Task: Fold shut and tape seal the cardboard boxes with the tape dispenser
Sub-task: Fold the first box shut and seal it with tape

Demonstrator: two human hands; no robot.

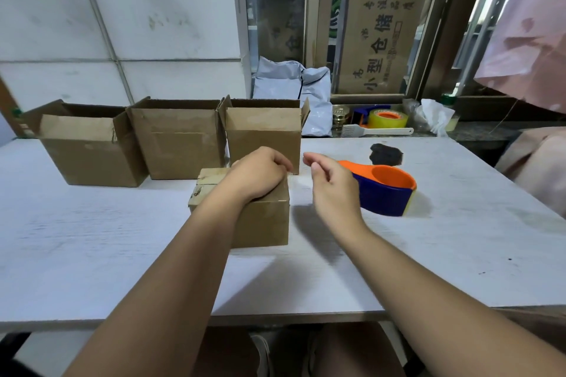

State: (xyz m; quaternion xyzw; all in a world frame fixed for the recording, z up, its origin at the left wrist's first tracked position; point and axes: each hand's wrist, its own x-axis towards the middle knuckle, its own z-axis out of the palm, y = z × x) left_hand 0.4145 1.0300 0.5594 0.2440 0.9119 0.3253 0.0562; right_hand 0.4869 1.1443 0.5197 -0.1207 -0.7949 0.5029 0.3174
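Observation:
A small closed cardboard box (263, 220) stands on the white table (92, 239) in front of me. My left hand (260, 174) lies on its top with the fingers curled over the far right edge. Just right of the box my right hand (330, 184) hovers in the air, fingers loosely curled and holding nothing. Behind that hand the blue and orange tape dispenser (382, 190) lies on the table. Three open cardboard boxes stand in a row at the back: left (88, 150), middle (180, 144) and right (263, 135).
A dark lump (386, 154) lies beyond the dispenser. On the ledge behind are a roll of yellow tape (387, 119), a white brush (376, 131), grey mailer bags (294, 82) and crumpled plastic (435, 116). Pink fabric (533, 40) hangs at the right.

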